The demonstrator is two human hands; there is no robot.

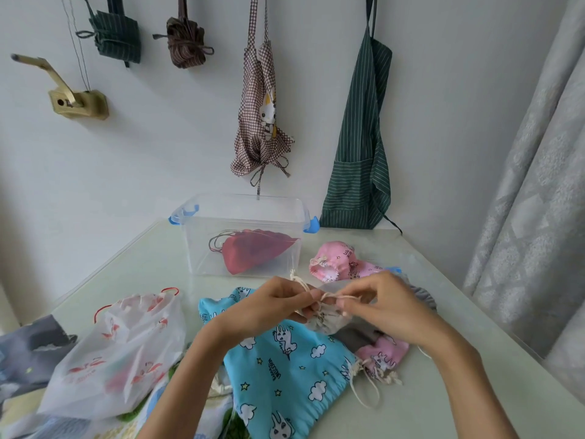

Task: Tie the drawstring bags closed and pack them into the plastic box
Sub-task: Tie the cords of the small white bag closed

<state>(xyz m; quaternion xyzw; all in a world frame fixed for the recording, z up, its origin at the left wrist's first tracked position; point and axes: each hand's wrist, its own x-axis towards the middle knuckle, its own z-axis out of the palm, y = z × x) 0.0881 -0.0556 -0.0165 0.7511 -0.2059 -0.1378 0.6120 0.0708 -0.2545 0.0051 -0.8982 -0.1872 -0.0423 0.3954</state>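
Head view. The left hand and right hand are raised just above the table, near each other. Each hand pinches one end of the cream cord of a small grey bag. The bag hangs just below the fingers, over the blue bag. Holding the cord ends apart keeps the bag's mouth gathered while a knot is formed; this step appears to be in progress, not complete.

The box stands open at the far side of the table, within reach, so that tied bags can be dropped straight in. It contains one red bag.

Count of bags outside the box:
- grey bag in the hands: one.
- blue bag with cloud print: one, flat under the hands.
- pink bags: two, one right of the box, one under the right wrist.
- white plastic bag with red cord: one, at left.

More cloth lies at the lower left; its count cannot be determined.
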